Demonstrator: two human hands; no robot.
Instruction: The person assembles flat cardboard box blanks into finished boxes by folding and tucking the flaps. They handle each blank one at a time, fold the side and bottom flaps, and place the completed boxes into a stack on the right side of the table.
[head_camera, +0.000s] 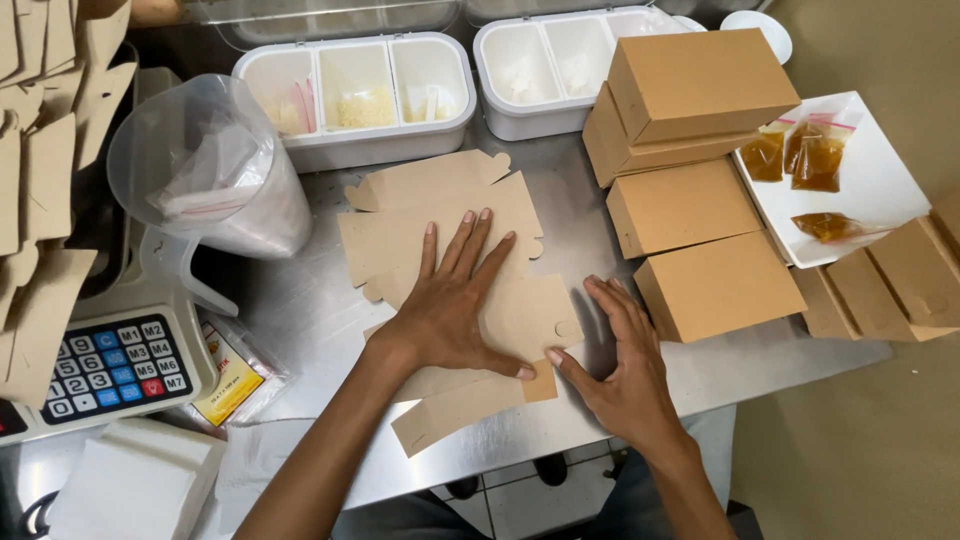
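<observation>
Left hand (450, 315) pressed flat, fingers (470, 245) spread, pinning an unfolded brown cardboard box blank (440, 215) to the steel desk (300, 300). Right hand (625, 370) alongside, fingers together and open, thumb at the flap edge (540, 385), seemingly steadying a crease. Finished boxes (690, 160) stacked just right; weighing scale (110, 365) far left.

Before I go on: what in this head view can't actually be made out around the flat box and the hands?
- Flat cardboard blank: its middle is hidden under the left hand; the right hand covers its right edge.
- Stack of blanks: cut off by the left edge.
- Scale: its display is cut off at the left edge.
- Closed boxes: contents hidden by their lids.
- Right-hand divided tub: contents too pale to identify.
</observation>
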